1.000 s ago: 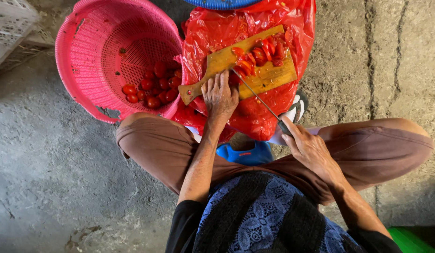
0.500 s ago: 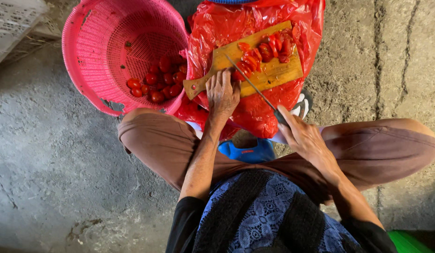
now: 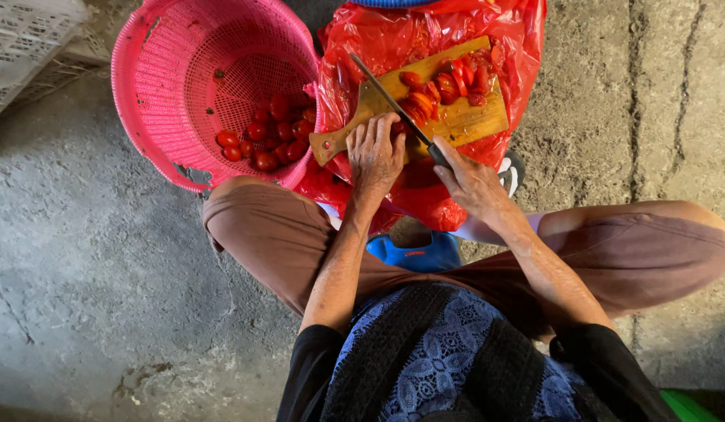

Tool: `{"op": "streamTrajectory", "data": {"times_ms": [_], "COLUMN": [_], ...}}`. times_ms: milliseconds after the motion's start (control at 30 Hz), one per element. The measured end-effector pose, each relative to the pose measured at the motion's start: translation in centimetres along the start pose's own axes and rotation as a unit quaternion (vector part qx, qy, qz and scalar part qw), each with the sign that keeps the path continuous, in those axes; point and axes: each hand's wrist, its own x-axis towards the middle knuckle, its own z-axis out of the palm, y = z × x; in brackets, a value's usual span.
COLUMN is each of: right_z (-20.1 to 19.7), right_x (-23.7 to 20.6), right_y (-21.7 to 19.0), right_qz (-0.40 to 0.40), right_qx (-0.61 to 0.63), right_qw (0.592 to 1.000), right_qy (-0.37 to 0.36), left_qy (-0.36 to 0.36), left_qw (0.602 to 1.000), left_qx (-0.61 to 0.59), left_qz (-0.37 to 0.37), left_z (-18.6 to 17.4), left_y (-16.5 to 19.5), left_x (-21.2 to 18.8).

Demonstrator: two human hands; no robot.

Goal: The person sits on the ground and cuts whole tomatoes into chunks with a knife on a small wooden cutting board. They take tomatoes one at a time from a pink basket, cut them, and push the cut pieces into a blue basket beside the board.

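Right hand (image 3: 473, 181) clamped on knife (image 3: 390, 98) handle, blade angled up-left across the board (image 3: 464, 121). Left hand (image 3: 375, 152) pressed fingers-down at board's near edge, just left of blade, over a tomato mostly hidden beneath. Cut tomatoes (image 3: 444, 82) heaped on board's far half. Board lies on red bag (image 3: 425, 39). Pink basket (image 3: 182, 86) to the left, whole tomatoes (image 3: 268, 137) inside.

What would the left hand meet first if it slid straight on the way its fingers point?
Likely the knife blade crossing just beyond the left hand, then the cut tomato pieces; depth is unclear.
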Motion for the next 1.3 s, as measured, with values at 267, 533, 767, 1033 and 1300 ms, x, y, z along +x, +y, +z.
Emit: {"op": "streamTrajectory", "data": {"times_ms": [267,533,767,1033,1300], "right_z": [-4.3,-1.7,1.1,-0.2,-2.5], "right_x": [-7.6,-4.7,0.5,-1.2,-6.7], "right_y": [-1.3,-1.1,-1.1,-1.5,1.6], "right_qz": [0.104,0.072,-0.030,0.066,0.207], "right_qx": [-0.051,-0.036,-0.039,-0.112,-0.010], "right_qw": [0.991,0.995,0.998,0.991,0.978], "right_qy": [-0.072,-0.052,0.025,-0.015,-0.016], "left_qy": [-0.006,0.021,0.021,0.031,-0.022], "left_qw": [1.000,1.000,1.000,0.997,0.998], "left_qx": [0.006,0.012,0.007,0.068,0.048], "left_qz": [-0.013,0.002,-0.002,-0.028,-0.022], "left_z": [0.6,0.8,0.8,1.5,-0.9], "left_y": [-0.2,-0.2,-0.2,0.7,-2.1], "left_x": [-0.1,-0.4,-0.5,0.6,0.4]}}
